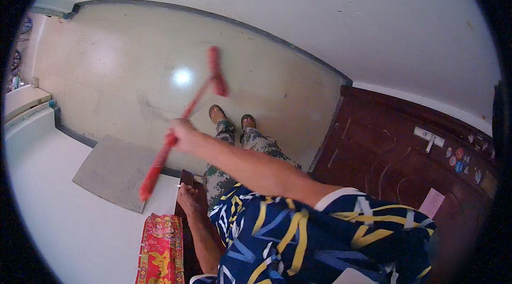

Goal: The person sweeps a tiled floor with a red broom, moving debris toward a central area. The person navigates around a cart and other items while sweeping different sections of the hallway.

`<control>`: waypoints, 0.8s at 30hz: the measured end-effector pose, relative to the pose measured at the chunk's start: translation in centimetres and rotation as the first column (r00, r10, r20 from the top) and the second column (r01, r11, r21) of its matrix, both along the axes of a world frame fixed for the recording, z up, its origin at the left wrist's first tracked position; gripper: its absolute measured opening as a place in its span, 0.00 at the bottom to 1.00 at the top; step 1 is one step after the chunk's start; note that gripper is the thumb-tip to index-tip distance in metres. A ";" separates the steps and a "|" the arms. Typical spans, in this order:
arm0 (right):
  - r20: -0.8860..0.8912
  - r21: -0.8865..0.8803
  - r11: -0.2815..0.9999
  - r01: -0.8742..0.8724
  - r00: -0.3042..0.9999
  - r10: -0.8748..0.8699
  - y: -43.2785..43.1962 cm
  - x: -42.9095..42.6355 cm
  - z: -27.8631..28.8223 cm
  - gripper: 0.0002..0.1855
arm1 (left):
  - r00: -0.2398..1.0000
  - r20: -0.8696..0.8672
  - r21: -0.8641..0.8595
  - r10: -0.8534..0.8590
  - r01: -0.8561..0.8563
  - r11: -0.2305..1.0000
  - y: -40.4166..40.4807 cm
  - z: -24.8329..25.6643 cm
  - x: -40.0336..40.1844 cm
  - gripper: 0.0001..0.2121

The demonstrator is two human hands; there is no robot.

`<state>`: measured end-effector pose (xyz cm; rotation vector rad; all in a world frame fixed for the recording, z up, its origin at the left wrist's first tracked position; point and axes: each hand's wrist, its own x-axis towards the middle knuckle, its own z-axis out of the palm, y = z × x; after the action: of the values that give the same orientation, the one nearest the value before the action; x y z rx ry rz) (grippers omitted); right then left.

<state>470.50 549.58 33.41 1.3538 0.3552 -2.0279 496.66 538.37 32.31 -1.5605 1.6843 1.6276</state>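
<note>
In my right hand (182,135) is the red handle of a T-shaped tool (198,100) with a thick crosswise head, blurred by motion; its exact kind cannot be told. The head is over the pale floor, just beyond my sandalled feet, and the handle's thick grip end points down and left. My left hand (188,196) is low, beside a dark reddish-brown wooden surface. A small white stick, like a cigarette (177,185), juts from its fingers. A red and gold printed hanging (162,248) is left of my left forearm.
A dark red door (372,144) with a metal lever handle (430,139) stands on the right. White walls (320,11) with a dark skirting flank the tiled floor (116,63). A grey panel (112,172) lies against the left wall. Bicycle wheels (17,59) show at the far left.
</note>
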 end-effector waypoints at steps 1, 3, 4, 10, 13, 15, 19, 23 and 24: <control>-0.097 0.000 0.999 0.038 0.995 -0.038 -1.0 -1.8 2.0 0.06 | 0.997 0.011 0.013 0.071 -0.072 0.997 0.2 -0.7 -0.2 0.17; -0.272 0.007 1.000 -0.017 0.962 0.018 -0.6 -2.9 4.1 0.08 | 0.992 -0.112 -0.039 -0.061 0.057 0.998 0.5 1.1 -0.6 0.16; -0.347 0.027 0.993 -0.114 0.931 0.116 0.7 -3.2 4.5 0.08 | 0.977 -0.170 -0.081 -0.128 0.116 0.990 1.2 2.3 -1.1 0.15; -0.451 0.267 0.878 -0.397 0.754 0.478 14.7 2.3 7.1 0.17 | 0.988 -0.131 -0.061 -0.084 0.077 0.995 5.1 3.6 -0.7 0.16; -0.417 0.097 0.928 -0.360 0.832 0.366 26.9 7.2 4.4 0.17 | 0.985 -0.118 0.124 0.124 -0.109 0.986 4.9 0.1 1.9 0.17; -0.393 0.047 0.934 -0.355 0.853 0.344 36.0 10.1 8.0 0.17 | 0.993 -0.054 0.041 0.106 -0.104 0.994 6.6 -0.7 3.2 0.18; -0.125 0.113 0.965 -0.235 0.961 0.249 50.4 17.3 10.9 0.15 | 0.956 -0.179 -0.194 -0.234 0.199 0.961 6.8 -4.6 6.3 0.20; 0.027 0.323 0.934 -0.154 0.988 0.154 55.9 19.1 4.4 0.12 | 0.982 -0.065 -0.109 -0.178 0.171 0.979 5.7 -5.7 4.8 0.20; 0.002 0.407 0.897 -0.172 0.982 0.188 56.4 18.6 2.3 0.11 | 0.998 -0.061 0.005 -0.008 0.008 1.000 5.7 -6.7 4.7 0.20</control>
<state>489.10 605.97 35.74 1.4604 0.9284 -1.8897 501.41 544.09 25.64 -1.5141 1.7136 1.6904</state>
